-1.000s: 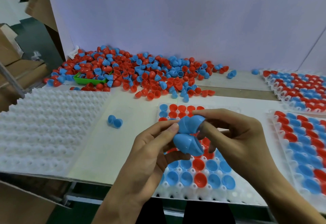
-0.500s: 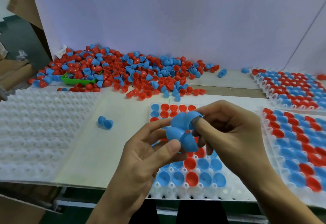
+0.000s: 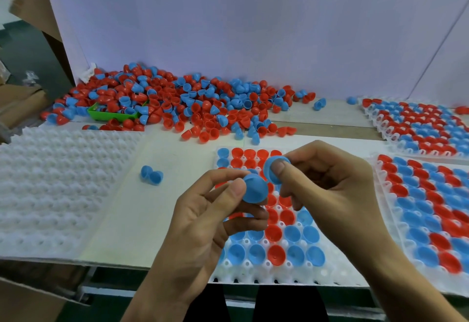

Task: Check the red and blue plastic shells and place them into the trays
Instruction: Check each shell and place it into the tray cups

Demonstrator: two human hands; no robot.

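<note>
The two blue shells, pressed together a moment ago, now sit apart. The left hand (image 3: 203,210) fingers grip one blue shell (image 3: 255,189); the right hand (image 3: 330,182) pinches the other shell (image 3: 272,169), above the centre tray (image 3: 253,274).

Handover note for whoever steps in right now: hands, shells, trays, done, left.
Left hand: holds a blue shell, dome up, over the centre tray.
Right hand: pinches a second blue shell, thumb inside its rim.
Done: the two right trays look full; the centre tray is mostly filled.
Left: place both held shells, fill the centre tray's front row, then the white tray on the left. Loose pile at the back, one joined blue pair on the table.
</note>
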